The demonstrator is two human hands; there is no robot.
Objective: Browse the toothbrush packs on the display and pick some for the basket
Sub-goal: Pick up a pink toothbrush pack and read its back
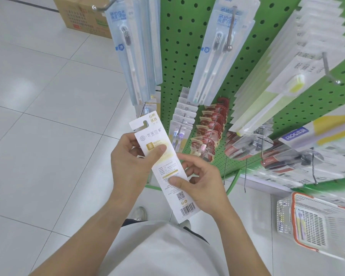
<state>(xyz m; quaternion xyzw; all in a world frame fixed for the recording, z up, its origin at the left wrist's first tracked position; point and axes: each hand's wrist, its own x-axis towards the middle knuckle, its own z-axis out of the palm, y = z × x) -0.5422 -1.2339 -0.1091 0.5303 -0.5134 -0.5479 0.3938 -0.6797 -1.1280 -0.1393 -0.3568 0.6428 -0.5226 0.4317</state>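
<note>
A: Entry, head view. Where was the white toothbrush pack (163, 168)?

B: Held in front of the body in both hands, printed back with barcode facing up, hang-tab end pointing toward the green pegboard display (245, 62).

A: Fingers?

B: Left hand (133, 158) gripped the upper part, thumb pressed flat on the gold panel, fingers (134, 151) curled behind the card. Right hand (199, 184) pinched the lower right edge, thumb on the print, other fingers bent behind.

A: Basket?

B: White basket (287, 214) with orange rim stood on the floor below the display's right end, well apart from the hands. One purple-toned pack (300, 224) lay inside.

A: Display contents?

B: Blue packs (126, 40) hung on upper hooks, red packs (209, 128) lower down, a yellow-bristled brush pack (277, 96) at right. Cardboard box (78, 14) on the tile floor (38, 96), far left.
</note>
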